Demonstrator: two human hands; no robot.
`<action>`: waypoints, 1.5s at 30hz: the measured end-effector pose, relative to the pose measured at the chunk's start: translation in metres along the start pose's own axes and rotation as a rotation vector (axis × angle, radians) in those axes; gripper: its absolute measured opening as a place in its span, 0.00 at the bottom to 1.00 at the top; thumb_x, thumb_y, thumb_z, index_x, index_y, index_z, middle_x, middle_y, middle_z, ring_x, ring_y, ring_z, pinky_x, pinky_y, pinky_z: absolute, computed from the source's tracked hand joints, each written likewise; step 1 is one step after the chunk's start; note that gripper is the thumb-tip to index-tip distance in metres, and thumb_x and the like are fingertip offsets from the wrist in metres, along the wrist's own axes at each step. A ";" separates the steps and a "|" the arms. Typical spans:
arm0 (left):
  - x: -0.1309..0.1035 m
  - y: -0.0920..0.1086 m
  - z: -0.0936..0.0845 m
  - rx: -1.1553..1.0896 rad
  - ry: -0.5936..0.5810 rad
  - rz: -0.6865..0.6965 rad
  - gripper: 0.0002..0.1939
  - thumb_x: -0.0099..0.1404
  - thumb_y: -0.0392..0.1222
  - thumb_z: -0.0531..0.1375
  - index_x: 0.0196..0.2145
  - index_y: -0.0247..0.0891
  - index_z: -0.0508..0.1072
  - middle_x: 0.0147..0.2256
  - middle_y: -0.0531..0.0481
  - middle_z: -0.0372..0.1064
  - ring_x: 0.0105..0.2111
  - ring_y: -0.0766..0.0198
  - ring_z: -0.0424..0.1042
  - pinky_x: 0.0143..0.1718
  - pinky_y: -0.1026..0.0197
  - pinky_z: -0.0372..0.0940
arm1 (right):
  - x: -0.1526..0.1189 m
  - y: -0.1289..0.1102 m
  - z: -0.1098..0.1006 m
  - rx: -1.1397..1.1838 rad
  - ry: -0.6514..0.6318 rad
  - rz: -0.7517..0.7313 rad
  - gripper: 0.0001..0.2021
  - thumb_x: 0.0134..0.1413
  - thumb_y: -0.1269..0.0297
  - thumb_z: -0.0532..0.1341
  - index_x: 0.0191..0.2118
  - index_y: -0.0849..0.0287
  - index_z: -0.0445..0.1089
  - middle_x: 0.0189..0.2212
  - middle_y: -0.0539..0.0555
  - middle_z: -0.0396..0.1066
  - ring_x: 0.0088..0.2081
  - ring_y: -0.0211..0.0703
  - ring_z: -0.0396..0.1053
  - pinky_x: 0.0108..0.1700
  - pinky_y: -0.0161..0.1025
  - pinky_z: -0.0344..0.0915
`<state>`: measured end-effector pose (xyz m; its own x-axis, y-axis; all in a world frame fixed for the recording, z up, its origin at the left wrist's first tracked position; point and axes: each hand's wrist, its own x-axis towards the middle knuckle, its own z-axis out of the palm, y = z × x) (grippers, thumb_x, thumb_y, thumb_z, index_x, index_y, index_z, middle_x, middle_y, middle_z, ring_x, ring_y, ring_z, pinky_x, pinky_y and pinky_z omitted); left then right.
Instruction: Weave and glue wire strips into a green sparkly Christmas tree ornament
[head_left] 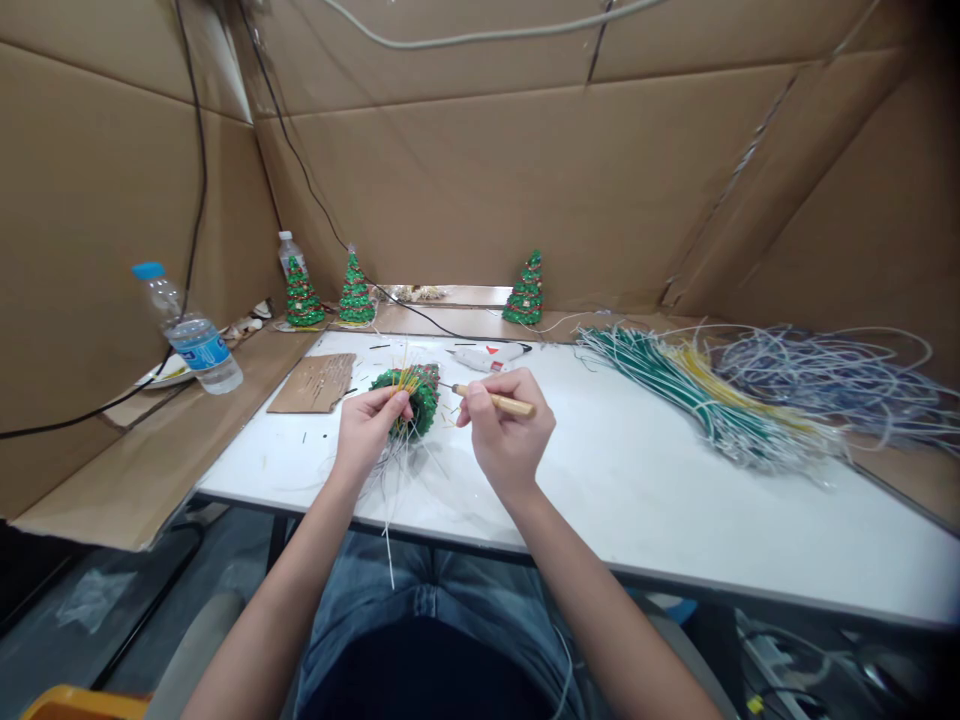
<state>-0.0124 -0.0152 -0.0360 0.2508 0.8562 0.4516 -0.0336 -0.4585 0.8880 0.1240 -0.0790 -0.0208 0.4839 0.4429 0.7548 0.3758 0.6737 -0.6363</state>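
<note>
Small green tree (427, 412) in the left grip, tipped over, base end facing the wearer. Left hand (367, 425) pinching its near-left edge, right by the yellow strands (407, 376); exact hold point unclear. White strands (388, 510) hang below that grip. Right hand (510, 425) clenched around a wooden-handled tool (514, 404), tip just right of the tree; can't tell if touching. Cardboard piece (312, 383) left of left grip. Glue gun (487, 357) just beyond right grip. Wire bundle (697, 395) well right of it.
</note>
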 end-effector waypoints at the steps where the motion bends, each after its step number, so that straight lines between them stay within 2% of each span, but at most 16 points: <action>1: 0.000 0.000 0.000 -0.001 0.000 -0.001 0.15 0.59 0.46 0.59 0.19 0.36 0.70 0.21 0.52 0.66 0.24 0.67 0.62 0.31 0.64 0.58 | 0.000 0.000 0.000 0.000 -0.001 0.002 0.08 0.55 0.64 0.60 0.27 0.57 0.61 0.18 0.45 0.67 0.18 0.35 0.67 0.23 0.34 0.62; 29: 0.001 -0.003 0.000 -0.037 -0.001 0.022 0.15 0.60 0.45 0.59 0.19 0.35 0.71 0.21 0.52 0.66 0.25 0.66 0.62 0.31 0.64 0.57 | -0.001 0.003 0.000 0.011 -0.006 -0.029 0.08 0.54 0.65 0.60 0.27 0.57 0.61 0.17 0.44 0.66 0.17 0.34 0.66 0.22 0.33 0.61; 36: 0.001 -0.004 0.000 -0.037 0.000 0.026 0.16 0.59 0.45 0.59 0.18 0.35 0.71 0.20 0.53 0.66 0.24 0.67 0.62 0.30 0.64 0.57 | 0.001 0.002 0.002 0.076 0.055 -0.140 0.06 0.55 0.69 0.60 0.29 0.57 0.61 0.18 0.42 0.65 0.20 0.35 0.68 0.28 0.35 0.66; 45: 0.001 -0.003 0.000 -0.033 -0.014 0.027 0.15 0.60 0.44 0.59 0.18 0.35 0.71 0.20 0.52 0.66 0.24 0.67 0.62 0.31 0.64 0.57 | 0.001 0.001 0.002 0.033 0.054 -0.098 0.07 0.56 0.67 0.60 0.29 0.57 0.61 0.17 0.42 0.65 0.19 0.35 0.68 0.27 0.35 0.66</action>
<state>-0.0124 -0.0129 -0.0380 0.2630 0.8401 0.4744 -0.0724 -0.4732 0.8780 0.1230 -0.0763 -0.0204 0.4882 0.3419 0.8030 0.3979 0.7317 -0.5534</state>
